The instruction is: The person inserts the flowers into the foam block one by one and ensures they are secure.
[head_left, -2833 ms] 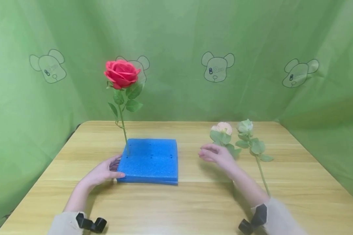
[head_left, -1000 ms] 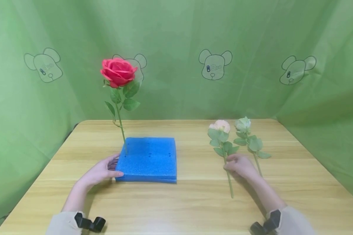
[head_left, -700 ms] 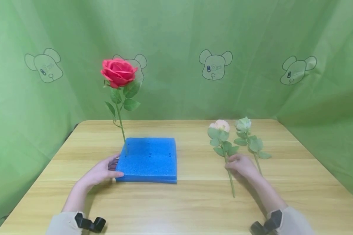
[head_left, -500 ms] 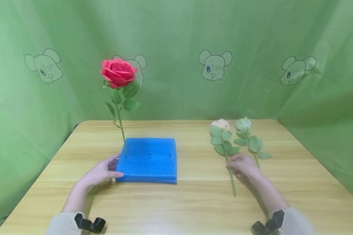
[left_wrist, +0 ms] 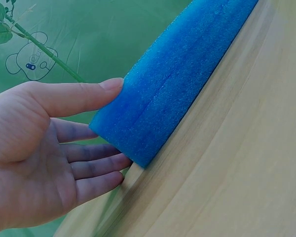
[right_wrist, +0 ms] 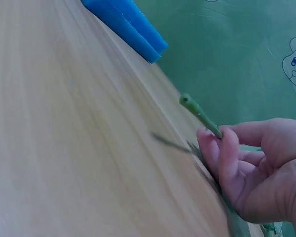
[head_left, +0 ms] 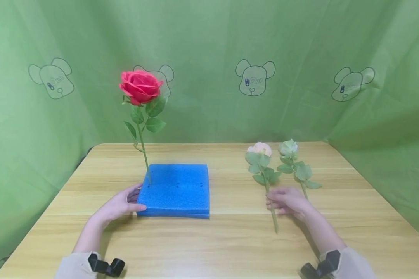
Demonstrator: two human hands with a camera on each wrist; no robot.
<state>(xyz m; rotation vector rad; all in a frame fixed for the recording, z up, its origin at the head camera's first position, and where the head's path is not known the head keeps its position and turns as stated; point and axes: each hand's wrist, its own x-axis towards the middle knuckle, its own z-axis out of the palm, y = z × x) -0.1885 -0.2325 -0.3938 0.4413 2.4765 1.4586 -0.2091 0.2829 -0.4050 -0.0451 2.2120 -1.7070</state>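
Observation:
My left hand (head_left: 120,203) rests against the near left corner of a blue foam block (head_left: 174,193). In the left wrist view its thumb (left_wrist: 89,96) touches the corner while the other fingers stretch along the side, fairly straight. A red rose (head_left: 141,87) stands in the block, its stem (head_left: 144,151) leaning slightly left. On the right, my right hand (head_left: 288,201) pinches the green stem (right_wrist: 200,114) of a pale pink flower (head_left: 260,149) between thumb and fingers. The stem's cut end sticks out of the grip, above its shadow on the table.
A pale green-white flower (head_left: 288,148) lies just right of the pink one, its lower stem hidden behind my right hand. Small holes dot the block's top. The wooden table (head_left: 195,248) ends at a green curtain (head_left: 209,112) with bear-head drawings.
My right hand has come from above the pink flower down to its stem and taken hold of it. Lately flower and hand have shifted slightly left. My left hand has stayed at the block.

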